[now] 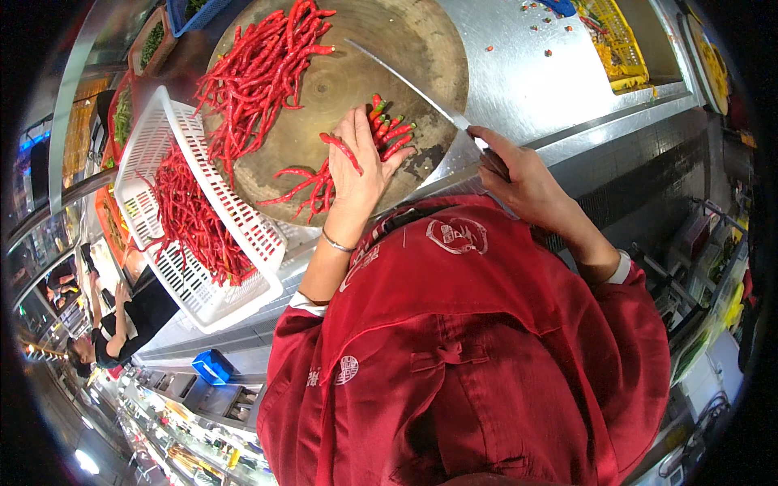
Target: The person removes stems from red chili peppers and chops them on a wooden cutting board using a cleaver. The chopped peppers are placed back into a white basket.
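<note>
My left hand (pixel 358 155) lies over a bunch of red chilies (pixel 392 132) on the round wooden chopping board (pixel 419 36). Their stem ends stick out to the right of the fingers, and their thin tips show to the left of the wrist. A single chili (pixel 341 153) rests across the back of this hand. In my right hand (pixel 516 170) is the handle of a kitchen knife (pixel 413 88); its blade points up and left over the board, apart from the chilies. A larger heap of whole red chilies (pixel 267 79) covers the board's left part.
A white slotted plastic basket (pixel 200 158) of red chilies stands left of the board. Cut chili ends (pixel 549 53) lie scattered on the steel worktop (pixel 516 79). At the right is a yellow basket (pixel 632 54). A co-worker (pixel 115 334) stands at the far left.
</note>
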### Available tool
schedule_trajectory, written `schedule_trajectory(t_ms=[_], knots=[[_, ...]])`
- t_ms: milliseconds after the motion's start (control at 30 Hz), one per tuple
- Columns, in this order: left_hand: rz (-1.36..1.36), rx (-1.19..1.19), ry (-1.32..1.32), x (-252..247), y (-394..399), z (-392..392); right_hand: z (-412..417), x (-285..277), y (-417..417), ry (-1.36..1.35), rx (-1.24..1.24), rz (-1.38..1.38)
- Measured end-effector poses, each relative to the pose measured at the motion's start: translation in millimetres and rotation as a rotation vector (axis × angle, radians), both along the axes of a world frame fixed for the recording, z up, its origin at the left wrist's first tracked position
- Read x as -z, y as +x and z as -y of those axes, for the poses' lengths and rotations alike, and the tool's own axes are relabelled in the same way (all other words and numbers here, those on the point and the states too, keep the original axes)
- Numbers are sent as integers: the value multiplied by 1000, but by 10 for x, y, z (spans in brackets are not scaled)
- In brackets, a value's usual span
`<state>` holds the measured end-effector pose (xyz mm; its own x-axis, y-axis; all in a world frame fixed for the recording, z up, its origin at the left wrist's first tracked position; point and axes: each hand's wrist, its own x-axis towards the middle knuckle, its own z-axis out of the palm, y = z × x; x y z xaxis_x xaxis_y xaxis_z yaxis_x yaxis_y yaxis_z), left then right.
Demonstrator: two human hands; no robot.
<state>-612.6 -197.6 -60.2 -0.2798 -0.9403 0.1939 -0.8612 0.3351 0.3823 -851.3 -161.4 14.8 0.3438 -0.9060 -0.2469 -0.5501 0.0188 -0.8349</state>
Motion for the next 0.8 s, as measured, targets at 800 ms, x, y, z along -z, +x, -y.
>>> schedule_trajectory(t_ms=[800], knots=[[232, -127, -131, 133, 35, 76, 848, 710, 345, -775, -20, -772]])
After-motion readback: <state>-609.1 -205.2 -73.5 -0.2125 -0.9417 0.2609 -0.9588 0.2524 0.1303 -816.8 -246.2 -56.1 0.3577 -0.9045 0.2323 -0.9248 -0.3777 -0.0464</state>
